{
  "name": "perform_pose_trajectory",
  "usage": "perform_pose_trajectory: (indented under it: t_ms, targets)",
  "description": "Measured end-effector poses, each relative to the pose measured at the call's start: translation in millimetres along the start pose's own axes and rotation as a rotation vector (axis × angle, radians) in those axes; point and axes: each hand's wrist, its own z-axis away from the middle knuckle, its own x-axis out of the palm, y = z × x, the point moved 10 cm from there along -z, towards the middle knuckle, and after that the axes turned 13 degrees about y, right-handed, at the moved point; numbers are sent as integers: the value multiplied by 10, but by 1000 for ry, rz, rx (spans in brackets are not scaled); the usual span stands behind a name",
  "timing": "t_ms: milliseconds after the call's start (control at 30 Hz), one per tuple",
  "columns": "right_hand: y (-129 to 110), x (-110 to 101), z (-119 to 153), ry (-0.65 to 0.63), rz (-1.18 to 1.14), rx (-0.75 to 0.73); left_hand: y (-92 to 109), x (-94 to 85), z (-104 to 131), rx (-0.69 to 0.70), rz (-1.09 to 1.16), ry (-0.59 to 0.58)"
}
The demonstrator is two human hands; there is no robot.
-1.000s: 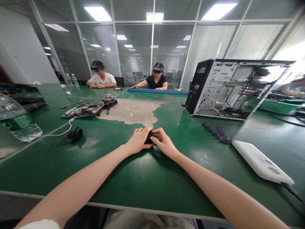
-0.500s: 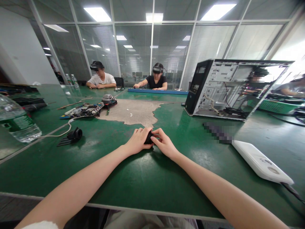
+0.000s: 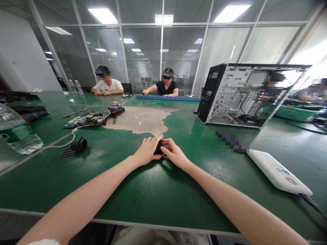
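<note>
From the head view, I have both hands meeting over a green tabletop [image 3: 153, 200], between its near and far edges and nearer the near one. The left hand [image 3: 146, 150] curls around a small rounded black object [image 3: 158, 148], fingers over its top and thumb at its lower side. The right hand [image 3: 176, 153] pinches the same object from the right between thumb and bent fingers. I cannot tell whether it touches the surface, since my fingers cover much of it.

To the left, well apart from the hands, lies a black pronged piece with a round collar [image 3: 79, 144]; beyond it, toward the far edge, rests a populated circuit board [image 3: 88, 119] with a round metal-topped component [image 3: 116, 106] at its right end. Farther left stands a clear plastic bottle with a green label [image 3: 17, 132]. Ahead of the hands, a ragged beige patch [image 3: 150, 120] marks the surface.

On the right, an open-sided black and grey computer case [image 3: 213, 95] stands upright; nearer the near edge lies a white oblong device [image 3: 278, 172] with a dark cable. A long blue bar [image 3: 168, 98] lies along the far edge, before a co-worker in a black shirt [image 3: 167, 88].
</note>
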Motion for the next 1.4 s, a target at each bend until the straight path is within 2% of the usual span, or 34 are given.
perform_pose_trajectory:
  t_ms: [233,600,767,967,1400]
  targets:
    - [-136,-44,17,39,-9,-73,0,6,2,1,-1,2]
    - [-19,-28,-8,35,56,-41,-11,14,0,-2,7,9]
    - [-47,-2,5,1,10,-26,1,12,2,-6,11,-5]
    - [-127,-35,14,33,-36,-59,11,2,-1,-5,5,-8]
    - [-24,-15,-3,17,26,-13,12,-2,-3,-3,-2,-6]
